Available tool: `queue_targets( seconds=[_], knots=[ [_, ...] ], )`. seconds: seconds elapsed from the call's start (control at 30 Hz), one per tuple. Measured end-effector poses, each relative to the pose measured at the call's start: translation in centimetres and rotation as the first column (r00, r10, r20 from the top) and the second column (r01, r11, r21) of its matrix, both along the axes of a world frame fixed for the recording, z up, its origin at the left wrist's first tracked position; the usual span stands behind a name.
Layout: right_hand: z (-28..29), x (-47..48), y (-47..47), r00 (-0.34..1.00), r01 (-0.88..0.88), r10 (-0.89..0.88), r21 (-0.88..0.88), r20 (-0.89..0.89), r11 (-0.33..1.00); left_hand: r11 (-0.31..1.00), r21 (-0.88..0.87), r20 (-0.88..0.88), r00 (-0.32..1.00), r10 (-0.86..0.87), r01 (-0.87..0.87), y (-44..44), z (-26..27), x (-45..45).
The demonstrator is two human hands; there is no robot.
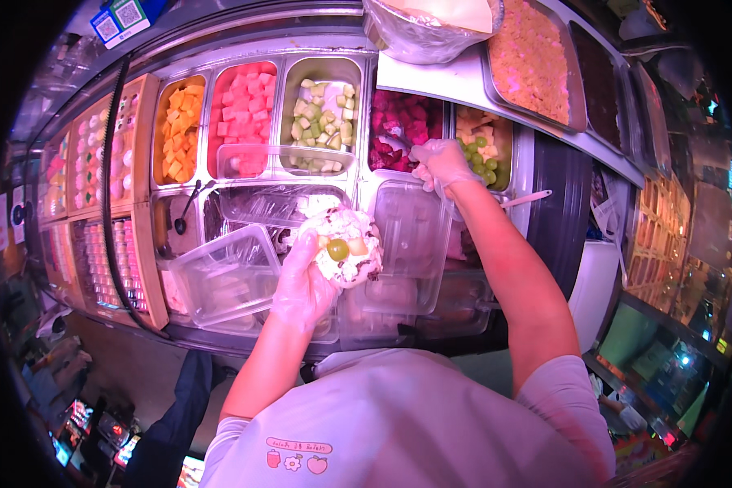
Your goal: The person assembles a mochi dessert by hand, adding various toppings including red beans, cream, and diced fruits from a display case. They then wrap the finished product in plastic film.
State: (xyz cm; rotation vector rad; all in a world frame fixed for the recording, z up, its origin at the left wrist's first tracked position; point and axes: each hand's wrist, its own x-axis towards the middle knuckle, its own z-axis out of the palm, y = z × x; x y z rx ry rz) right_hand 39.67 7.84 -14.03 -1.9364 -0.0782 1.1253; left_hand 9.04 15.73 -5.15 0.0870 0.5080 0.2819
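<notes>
My gloved left hand (pixel 305 277) holds a round dessert (pixel 348 268) topped with white cream and dark crumbs. A green grape (pixel 338 249) and pale fruit cubes (pixel 357 246) sit on its cream. My gloved right hand (pixel 442 161), fingers pinched together, is at the near right corner of a metal pan of dark pink dragon fruit cubes (pixel 418 113). A shiny spoon (pixel 393 144) lies among these cubes, and its end meets my right fingertips. Right of that hand is a pan of green grapes (pixel 479 160) and pale yellow fruit cubes.
Pans of mango cubes (pixel 182 134), watermelon cubes (pixel 247 107) and green melon cubes (pixel 323 119) line the left. Clear plastic lids (pixel 226 274) overlap below. A film-covered bowl (pixel 430 36) and a crumb-filled tray (pixel 531 61) stand on the raised shelf. A black cable (pixel 107 201) crosses the left.
</notes>
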Motion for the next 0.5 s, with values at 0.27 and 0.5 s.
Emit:
queue_targets(
  seconds=[0.27,0.5],
  knots=[
    [3.2,1.4,-2.9,0.996,-0.005,0.0,0.055,0.085,0.998,0.992,-0.073,0.052,0.993,0.103,-0.099,1.6,-1.6,5.2],
    [14.4,-4.1,-5.2,0.949,-0.197,0.172,0.07,0.263,0.978,0.983,-0.133,0.112,0.984,0.141,-0.126,2.8,-2.8,8.8]
  ],
)
